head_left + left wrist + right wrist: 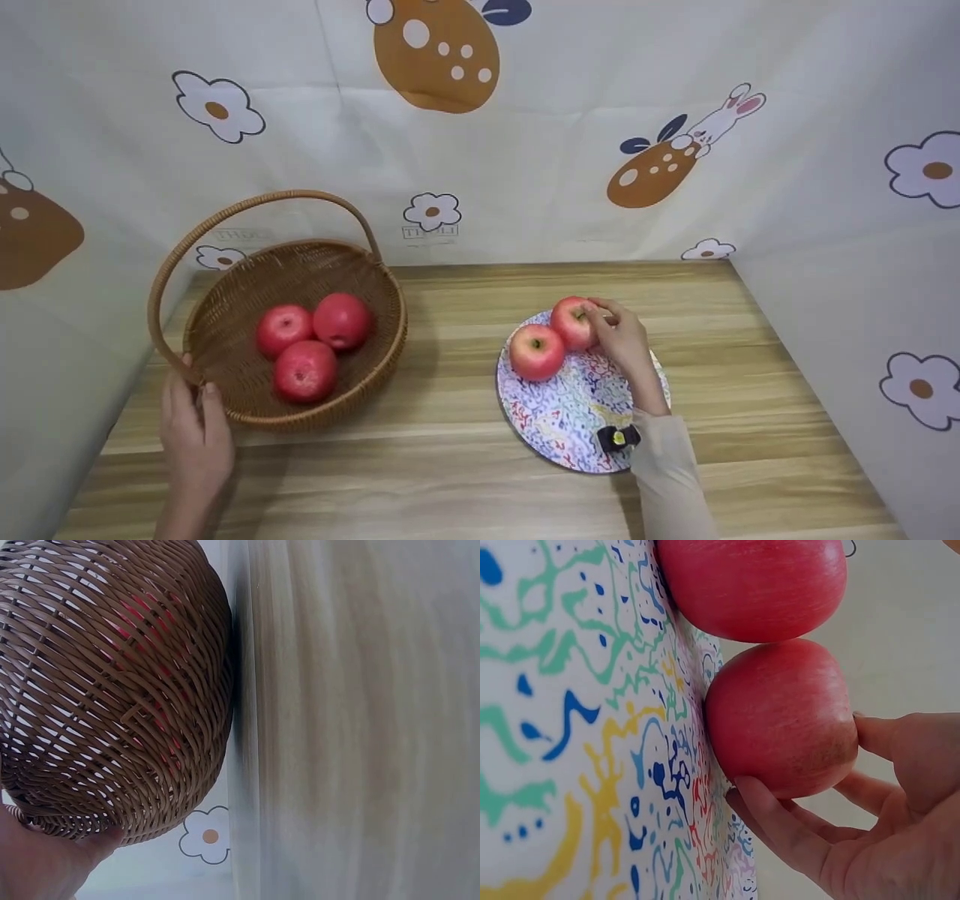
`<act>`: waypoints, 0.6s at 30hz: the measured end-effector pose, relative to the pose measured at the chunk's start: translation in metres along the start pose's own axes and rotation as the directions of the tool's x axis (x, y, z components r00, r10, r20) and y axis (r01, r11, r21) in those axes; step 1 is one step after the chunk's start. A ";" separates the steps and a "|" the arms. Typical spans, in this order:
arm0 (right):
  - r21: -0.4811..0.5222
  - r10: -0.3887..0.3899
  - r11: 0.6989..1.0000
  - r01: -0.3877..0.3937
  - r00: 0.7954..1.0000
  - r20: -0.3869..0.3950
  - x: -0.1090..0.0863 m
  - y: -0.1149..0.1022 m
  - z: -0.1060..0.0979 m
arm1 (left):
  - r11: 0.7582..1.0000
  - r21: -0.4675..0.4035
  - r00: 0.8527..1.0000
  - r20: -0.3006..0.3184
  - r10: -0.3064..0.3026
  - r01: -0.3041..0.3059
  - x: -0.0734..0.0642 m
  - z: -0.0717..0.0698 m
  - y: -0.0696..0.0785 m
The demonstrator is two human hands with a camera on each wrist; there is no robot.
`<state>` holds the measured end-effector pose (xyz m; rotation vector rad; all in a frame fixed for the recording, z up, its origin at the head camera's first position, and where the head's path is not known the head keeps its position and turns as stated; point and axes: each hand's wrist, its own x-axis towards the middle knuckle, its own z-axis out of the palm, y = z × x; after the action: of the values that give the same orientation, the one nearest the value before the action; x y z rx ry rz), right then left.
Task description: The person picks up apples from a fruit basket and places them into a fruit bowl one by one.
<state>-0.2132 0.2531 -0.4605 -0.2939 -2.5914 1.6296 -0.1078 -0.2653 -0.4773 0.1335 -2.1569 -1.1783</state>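
Note:
With thumb and fingers my right hand (622, 335) grips an apple (571, 322) at the back of a round, multicoloured patterned plate (559, 427). The right wrist view shows the held apple (784, 720) against the patterned surface, fingers around its side. Touching it on the plate is a second apple (537, 352). My left hand (196, 431) holds the near left rim of a wicker basket (397, 330), at the foot of its arched handle. Three red apples (305, 371) lie together inside the basket. From the left wrist, the basket's woven side (112, 690) hides most of them.
The wood-grain tabletop (450, 465) lies under both basket and plate. Printed pale sheets (525, 165) stand as walls at the back and on both sides; the basket is close to the back left. A black strap with a yellow emblem (619, 439) sits at the right wrist.

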 end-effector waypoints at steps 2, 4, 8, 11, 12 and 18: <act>0.012 0.011 1.000 -0.011 1.000 0.002 0.001 0.000 0.001 | 1.000 0.006 1.000 0.003 -0.012 0.012 0.000 -0.001 0.000; 0.027 0.021 0.999 -0.022 1.000 0.007 0.001 0.001 0.001 | 1.000 0.008 1.000 0.005 -0.021 0.021 0.000 -0.001 0.000; -0.007 0.016 1.000 -0.016 1.000 -0.004 -0.001 0.002 0.002 | 1.000 0.013 0.999 0.016 -0.028 0.028 0.000 -0.002 0.000; -0.052 -0.005 0.999 0.004 1.000 -0.019 -0.002 0.002 0.002 | 1.000 0.010 0.999 0.026 -0.029 0.029 0.000 -0.003 0.000; -0.063 -0.016 0.998 0.015 1.000 -0.023 -0.002 0.002 0.002 | 1.000 0.009 0.999 0.030 -0.030 0.029 0.000 -0.002 0.000; -0.075 -0.051 0.996 0.049 0.999 -0.017 -0.001 -0.001 -0.001 | 1.000 0.001 1.000 0.018 -0.006 0.006 -0.001 -0.001 -0.001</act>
<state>-0.2121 0.2530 -0.4593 -0.2454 -2.6274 1.5097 -0.1070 -0.2665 -0.4782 0.1300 -2.1743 -1.1867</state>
